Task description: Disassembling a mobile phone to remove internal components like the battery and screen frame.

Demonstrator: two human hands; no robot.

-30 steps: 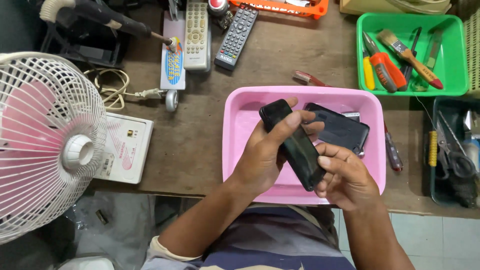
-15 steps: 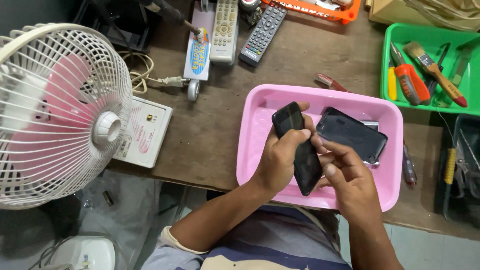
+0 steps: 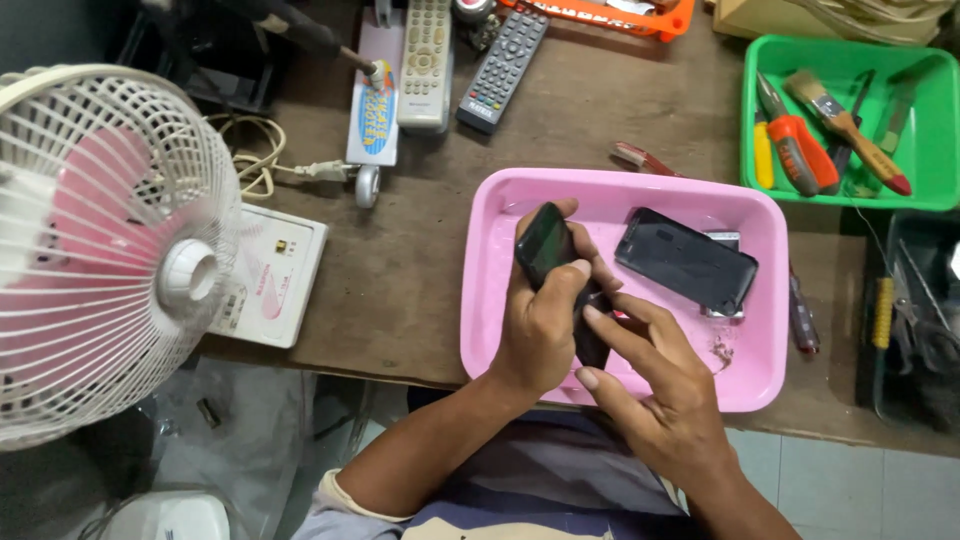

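Black and glossy, the phone (image 3: 553, 262) sits in the left hand (image 3: 540, 335), held above the pink tray (image 3: 480, 300); its long axis runs from far-left to near-right, the far end free and tilted up, the near end hidden between the two hands. The left hand is closed around the phone's middle, thumb on one long edge and fingers wrapped across the face; the right hand (image 3: 660, 395) lies just to the near right of it, fingertips (image 3: 592, 316) touching the phone's near end (whether they pinch or only press cannot be told); nothing else shows in that hand. The phone thus extends away from the right hand toward the far left; the left hand carries the hold. A second dark phone (image 3: 686, 260) lies flat in the tray, to the right, apart from both hands. A white fan (image 3: 100, 250) stands well to the left.
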